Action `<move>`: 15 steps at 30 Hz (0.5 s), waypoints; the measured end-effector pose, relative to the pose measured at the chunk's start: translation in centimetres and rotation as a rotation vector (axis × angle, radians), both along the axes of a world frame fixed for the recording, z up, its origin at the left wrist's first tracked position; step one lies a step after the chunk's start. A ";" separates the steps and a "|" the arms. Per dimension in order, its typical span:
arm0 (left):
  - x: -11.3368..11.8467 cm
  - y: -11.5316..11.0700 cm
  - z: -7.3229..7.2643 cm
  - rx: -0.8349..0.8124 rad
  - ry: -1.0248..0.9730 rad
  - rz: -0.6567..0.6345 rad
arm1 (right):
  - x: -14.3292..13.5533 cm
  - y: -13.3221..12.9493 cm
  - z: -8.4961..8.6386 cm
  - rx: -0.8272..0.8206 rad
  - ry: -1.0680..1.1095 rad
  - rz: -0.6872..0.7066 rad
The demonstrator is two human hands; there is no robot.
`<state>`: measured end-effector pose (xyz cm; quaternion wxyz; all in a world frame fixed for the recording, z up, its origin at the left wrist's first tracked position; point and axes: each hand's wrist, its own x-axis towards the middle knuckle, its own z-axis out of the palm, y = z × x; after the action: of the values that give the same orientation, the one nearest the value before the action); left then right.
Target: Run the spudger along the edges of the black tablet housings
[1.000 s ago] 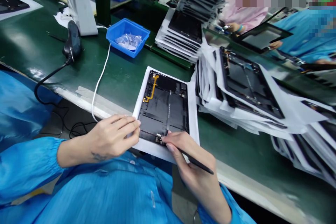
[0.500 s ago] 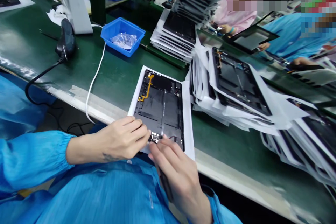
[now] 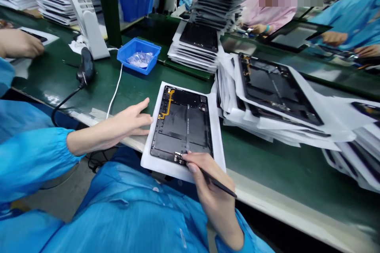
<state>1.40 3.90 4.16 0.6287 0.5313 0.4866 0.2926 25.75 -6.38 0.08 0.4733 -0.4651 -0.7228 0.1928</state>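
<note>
An opened tablet housing, dark inside with an orange flat cable along its left side, lies on a white sheet at the bench edge. My left hand is just left of it, fingers apart and holding nothing, fingertips by the sheet's left edge. In my right hand is a slim black stick-like tool, whose back end sticks out past the palm. The fingertips of this hand are at a small circuit board at the housing's near end; they hide the tool's working tip.
Stacked housings with white sheets stand close on the right, with another stack behind. A blue bin holds clear plastic bits. On the left are a white fan, a black corded device and a co-worker's hand.
My left hand has left the circuit board, moved left and spread its fingers. My right hand stays at the board, its tool now tilted further right. A co-worker's hand has come into view at left.
</note>
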 end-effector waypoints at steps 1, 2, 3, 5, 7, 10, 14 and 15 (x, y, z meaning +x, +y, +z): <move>0.5 0.2 0.4 -0.071 -0.032 0.038 | -0.1 0.0 -0.2 0.002 0.014 -0.010; 1.1 0.4 0.5 -0.113 -0.051 0.071 | -0.3 -0.1 -0.4 0.005 0.032 -0.026; 1.6 0.5 0.5 -0.133 -0.060 0.094 | -0.4 -0.1 -0.7 0.004 0.051 -0.043; 2.7 0.9 0.0 -0.118 -0.055 0.072 | -0.8 0.0 -1.0 0.014 0.120 -0.082; 3.6 1.9 -0.9 -0.027 0.002 -0.064 | -1.1 0.2 -1.0 0.021 0.224 -0.104; 4.4 5.1 -1.1 0.213 0.162 -0.215 | -0.5 0.7 0.2 0.069 0.303 -0.009; 3.8 12.0 3.8 0.548 0.328 -0.172 | 2.3 1.4 2.5 0.172 0.123 0.260; 3.7 13.9 5.7 0.623 0.353 -0.174 | 3.1 1.8 2.8 0.172 0.072 0.277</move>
<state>5.07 17.79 9.88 0.3656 0.7789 0.4282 0.2762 28.82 -4.57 2.85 0.5059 -0.3113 -0.7765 0.2101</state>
